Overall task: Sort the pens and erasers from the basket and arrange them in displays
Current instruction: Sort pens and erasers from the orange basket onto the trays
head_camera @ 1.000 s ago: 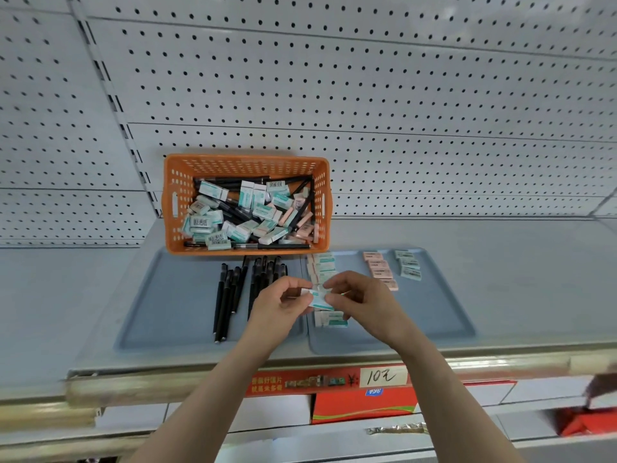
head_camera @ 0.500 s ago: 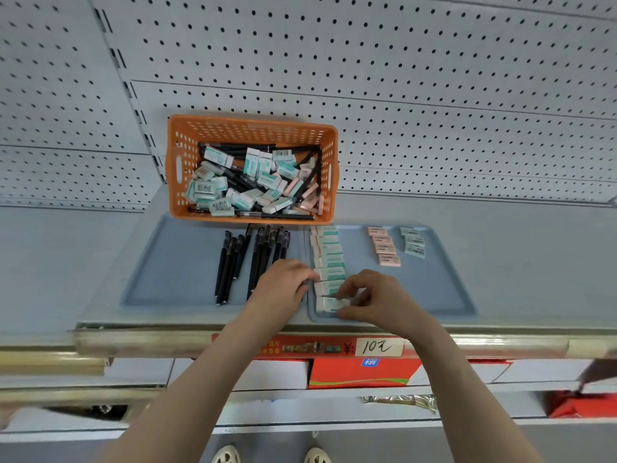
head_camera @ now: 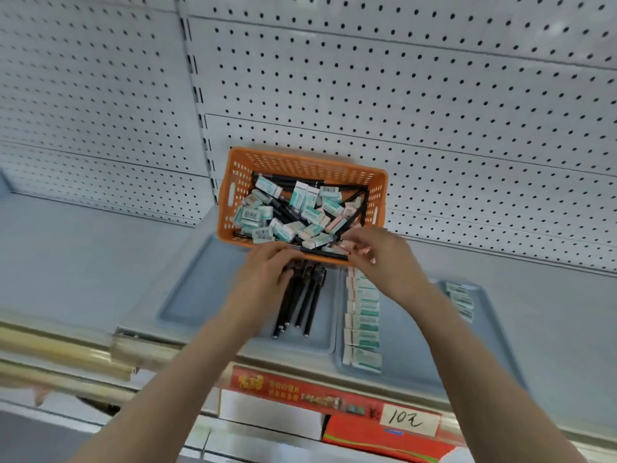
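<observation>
The orange basket (head_camera: pixel 300 162) stands at the back of the shelf, with several teal and pink erasers and black pens inside. My left hand (head_camera: pixel 267 269) is at its front rim, fingers curled at the left end of a black pen (head_camera: pixel 320 252) lying along that rim. My right hand (head_camera: pixel 380 252) reaches into the front right corner, fingertips among pink erasers (head_camera: pixel 347 244); blur hides whether it pinches one. Several black pens (head_camera: pixel 300 305) lie on the left blue tray (head_camera: pixel 207 289). A column of teal erasers (head_camera: pixel 364 329) lies on the right blue tray (head_camera: pixel 400 355).
More erasers (head_camera: pixel 462 300) lie in a short row at the right tray's far side. Pegboard wall rises behind the basket. A red price strip with a "10" label (head_camera: pixel 409 422) runs along the shelf front, with boxes (head_camera: pixel 367 439) on the shelf below.
Both hands left the teal eraser column on the right tray and moved up to the basket's front rim. The camera moved closer and tilted.
</observation>
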A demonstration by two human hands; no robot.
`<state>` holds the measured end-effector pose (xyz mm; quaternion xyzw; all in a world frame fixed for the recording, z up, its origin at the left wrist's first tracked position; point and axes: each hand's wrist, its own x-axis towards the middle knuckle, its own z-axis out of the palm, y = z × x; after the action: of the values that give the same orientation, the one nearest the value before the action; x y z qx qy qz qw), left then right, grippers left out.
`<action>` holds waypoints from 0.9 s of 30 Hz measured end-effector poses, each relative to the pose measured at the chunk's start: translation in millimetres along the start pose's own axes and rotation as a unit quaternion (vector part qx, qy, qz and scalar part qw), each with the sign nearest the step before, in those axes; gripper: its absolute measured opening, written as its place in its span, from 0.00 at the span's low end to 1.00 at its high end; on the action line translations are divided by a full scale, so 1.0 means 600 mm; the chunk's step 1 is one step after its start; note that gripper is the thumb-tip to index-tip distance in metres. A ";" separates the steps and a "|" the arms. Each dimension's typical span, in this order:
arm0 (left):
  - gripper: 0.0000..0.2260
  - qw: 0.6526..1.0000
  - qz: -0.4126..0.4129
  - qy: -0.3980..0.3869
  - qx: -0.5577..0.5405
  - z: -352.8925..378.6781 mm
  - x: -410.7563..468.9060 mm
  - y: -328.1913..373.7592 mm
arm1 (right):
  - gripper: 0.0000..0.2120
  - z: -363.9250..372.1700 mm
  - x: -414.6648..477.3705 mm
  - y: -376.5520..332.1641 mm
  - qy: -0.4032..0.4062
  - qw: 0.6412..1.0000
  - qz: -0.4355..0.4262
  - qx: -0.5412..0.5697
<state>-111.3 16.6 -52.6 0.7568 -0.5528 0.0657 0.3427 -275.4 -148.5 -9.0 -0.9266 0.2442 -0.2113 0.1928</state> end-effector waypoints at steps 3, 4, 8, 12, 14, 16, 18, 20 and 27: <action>0.20 0.998 -0.034 -0.012 0.057 -0.033 0.055 -0.059 | 0.26 0.033 0.074 -0.016 -0.070 0.994 -0.018 -0.082; 0.22 0.996 -0.045 -0.031 0.067 -0.040 0.074 -0.077 | 0.30 0.043 0.095 -0.019 -0.091 0.989 -0.021 -0.113; 0.30 0.984 -0.037 -0.127 0.123 -0.046 0.142 -0.121 | 0.38 0.064 0.150 -0.028 -0.136 0.979 0.017 -0.153; 0.33 0.954 0.013 -0.219 0.204 -0.028 0.188 -0.134 | 0.38 0.084 0.173 -0.026 -0.144 0.969 0.020 -0.202; 0.34 0.947 0.029 -0.226 0.226 -0.017 0.197 -0.137 | 0.38 0.093 0.176 -0.025 -0.134 0.966 0.020 -0.221; 0.33 0.946 0.041 -0.208 0.243 -0.008 0.198 -0.135 | 0.39 0.097 0.177 -0.024 -0.119 0.966 0.030 -0.228; 0.30 0.947 0.064 -0.192 0.249 -0.001 0.200 -0.134 | 0.37 0.101 0.176 -0.022 -0.103 0.969 0.041 -0.223; 0.28 0.948 0.094 -0.185 0.243 0.007 0.202 -0.134 | 0.33 0.108 0.171 -0.019 -0.085 0.972 0.047 -0.213; 0.24 0.940 0.128 -0.200 0.245 0.005 0.208 -0.127 | 0.13 0.118 0.165 -0.023 0.014 0.983 0.019 -0.183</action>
<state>2.3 -72.5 -29.1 0.7380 -0.6685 0.0898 0.0182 -157.6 -172.6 -32.2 -0.9383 0.2990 -0.1726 0.0207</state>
